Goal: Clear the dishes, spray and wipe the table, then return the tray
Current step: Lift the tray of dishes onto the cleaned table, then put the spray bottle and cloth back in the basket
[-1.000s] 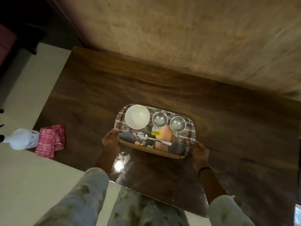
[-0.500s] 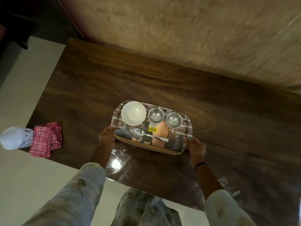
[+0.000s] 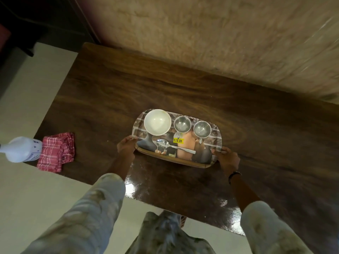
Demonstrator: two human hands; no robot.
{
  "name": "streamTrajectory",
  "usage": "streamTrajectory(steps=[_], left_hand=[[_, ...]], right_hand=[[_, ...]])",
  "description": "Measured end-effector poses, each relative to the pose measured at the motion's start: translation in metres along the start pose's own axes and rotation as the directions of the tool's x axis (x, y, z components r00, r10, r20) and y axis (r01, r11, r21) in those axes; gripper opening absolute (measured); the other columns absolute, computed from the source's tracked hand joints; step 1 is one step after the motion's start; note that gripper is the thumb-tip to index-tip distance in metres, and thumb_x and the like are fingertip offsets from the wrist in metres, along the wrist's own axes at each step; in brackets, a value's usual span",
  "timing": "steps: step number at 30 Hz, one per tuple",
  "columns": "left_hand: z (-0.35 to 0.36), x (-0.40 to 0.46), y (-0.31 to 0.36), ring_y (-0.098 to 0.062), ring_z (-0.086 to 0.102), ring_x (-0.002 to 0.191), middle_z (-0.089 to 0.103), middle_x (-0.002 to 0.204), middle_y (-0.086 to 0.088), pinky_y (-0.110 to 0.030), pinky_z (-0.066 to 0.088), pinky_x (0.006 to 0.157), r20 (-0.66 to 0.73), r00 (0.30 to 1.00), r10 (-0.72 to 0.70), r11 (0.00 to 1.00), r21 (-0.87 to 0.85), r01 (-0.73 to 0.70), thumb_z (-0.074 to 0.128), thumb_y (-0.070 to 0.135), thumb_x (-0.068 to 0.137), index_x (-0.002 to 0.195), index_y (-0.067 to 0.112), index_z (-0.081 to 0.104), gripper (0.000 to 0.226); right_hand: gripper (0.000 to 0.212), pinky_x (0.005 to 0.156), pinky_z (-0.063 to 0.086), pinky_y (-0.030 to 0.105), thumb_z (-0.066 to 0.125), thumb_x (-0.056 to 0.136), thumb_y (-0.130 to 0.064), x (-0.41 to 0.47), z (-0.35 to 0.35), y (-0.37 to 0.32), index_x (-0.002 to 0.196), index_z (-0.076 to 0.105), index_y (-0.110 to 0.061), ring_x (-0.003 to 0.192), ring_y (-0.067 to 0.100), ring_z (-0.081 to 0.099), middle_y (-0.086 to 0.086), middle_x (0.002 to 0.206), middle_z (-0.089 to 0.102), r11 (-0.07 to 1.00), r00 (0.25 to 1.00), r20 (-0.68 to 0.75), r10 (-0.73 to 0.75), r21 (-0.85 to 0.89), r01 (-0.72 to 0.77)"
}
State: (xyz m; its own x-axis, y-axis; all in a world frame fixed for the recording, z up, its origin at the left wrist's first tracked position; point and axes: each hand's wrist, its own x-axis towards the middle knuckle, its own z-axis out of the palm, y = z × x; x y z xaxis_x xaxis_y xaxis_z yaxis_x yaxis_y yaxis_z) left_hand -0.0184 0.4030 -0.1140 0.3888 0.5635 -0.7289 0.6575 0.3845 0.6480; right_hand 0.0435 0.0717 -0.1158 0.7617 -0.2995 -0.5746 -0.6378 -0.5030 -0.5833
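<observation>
A printed tray (image 3: pixel 216 136) rests on the dark wooden table (image 3: pixel 110 99). It carries a white bowl (image 3: pixel 157 122), two small steel cups (image 3: pixel 182 124) (image 3: pixel 202 129) and a steel spoon (image 3: pixel 174 146). My left hand (image 3: pixel 126 147) grips the tray's left near corner. My right hand (image 3: pixel 227 158) grips its right near corner. A white spray bottle (image 3: pixel 22 149) and a folded red checked cloth (image 3: pixel 57 154) sit at the table's left edge.
A rough beige wall (image 3: pixel 220 37) runs along the table's far side. Pale floor (image 3: pixel 27 198) lies to the left and in front. Dark furniture (image 3: pixel 27 24) stands at the far left. The near table edge is glossy and reflects light.
The view has shifted slightly. Both hands stay on the tray's near corners, and the tray and dishes keep the same place on the table.
</observation>
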Motion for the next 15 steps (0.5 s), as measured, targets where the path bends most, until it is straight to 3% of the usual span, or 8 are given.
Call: streamTrajectory(steps=[2, 4, 8, 12, 15], left_hand=[[-0.003, -0.001, 0.000, -0.027, 0.061, 0.109, 0.065, 0.116, -0.013, -0.034, 0.048, 0.096, -0.169, 0.985, 0.035, 0.999, -0.003, -0.036, 0.073, 0.011, 0.075, 0.110, 0.006, 0.061, 0.036], [-0.009, -0.016, 0.002, -0.021, 0.060, 0.108, 0.064, 0.116, -0.011, -0.026, 0.045, 0.091, -0.235, 0.955, 0.180, 0.983, 0.082, -0.165, 0.073, 0.008, 0.076, 0.113, 0.003, 0.059, 0.041], [-0.044, -0.050, -0.008, -0.019, 0.059, 0.101, 0.063, 0.112, -0.008, -0.027, 0.046, 0.088, -0.130, 0.901, 0.414, 0.903, 0.187, -0.387, 0.067, 0.005, 0.081, 0.113, 0.005, 0.058, 0.033], [-0.108, -0.071, -0.018, -0.022, 0.060, 0.104, 0.062, 0.114, -0.007, -0.037, 0.049, 0.093, -0.147, 0.871, 0.468, 0.883, 0.126, -0.453, 0.066, 0.007, 0.082, 0.112, 0.009, 0.058, 0.032], [-0.163, -0.081, -0.018, -0.024, 0.057, 0.106, 0.061, 0.116, -0.008, -0.033, 0.046, 0.090, -0.227, 0.867, 0.443, 0.896, 0.107, -0.430, 0.064, 0.008, 0.084, 0.116, 0.009, 0.056, 0.033]], right_hand=[[0.029, 0.078, 0.044, 0.029, 0.070, 0.084, -0.027, -0.008, -0.005, -0.002, 0.107, 0.066, -0.010, 0.098, 0.021, 0.062, 0.007, 0.101, 0.068, 0.997, 0.998, -0.042, -0.056, -0.059, 0.054], [0.028, 0.084, 0.045, 0.035, 0.064, 0.087, -0.022, -0.022, -0.007, -0.006, 0.111, 0.062, -0.009, 0.105, 0.031, 0.061, 0.013, 0.112, 0.066, 0.995, 0.985, -0.142, -0.094, -0.023, 0.092], [0.022, 0.082, 0.043, 0.033, 0.053, 0.092, -0.016, -0.068, 0.001, -0.031, 0.111, 0.063, -0.010, 0.104, 0.032, 0.060, 0.013, 0.114, 0.064, 0.965, 0.945, -0.199, -0.261, -0.051, 0.256], [0.026, 0.081, 0.037, 0.024, 0.049, 0.095, -0.022, -0.119, 0.040, -0.068, 0.106, 0.066, -0.006, 0.101, 0.028, 0.062, 0.012, 0.109, 0.068, 0.856, 0.855, -0.056, -0.515, -0.092, 0.509], [0.024, 0.081, 0.048, 0.032, 0.048, 0.095, -0.025, -0.154, 0.084, -0.094, 0.101, 0.067, -0.010, 0.095, 0.026, 0.065, 0.006, 0.105, 0.069, 0.786, 0.788, 0.153, -0.597, -0.089, 0.612]])
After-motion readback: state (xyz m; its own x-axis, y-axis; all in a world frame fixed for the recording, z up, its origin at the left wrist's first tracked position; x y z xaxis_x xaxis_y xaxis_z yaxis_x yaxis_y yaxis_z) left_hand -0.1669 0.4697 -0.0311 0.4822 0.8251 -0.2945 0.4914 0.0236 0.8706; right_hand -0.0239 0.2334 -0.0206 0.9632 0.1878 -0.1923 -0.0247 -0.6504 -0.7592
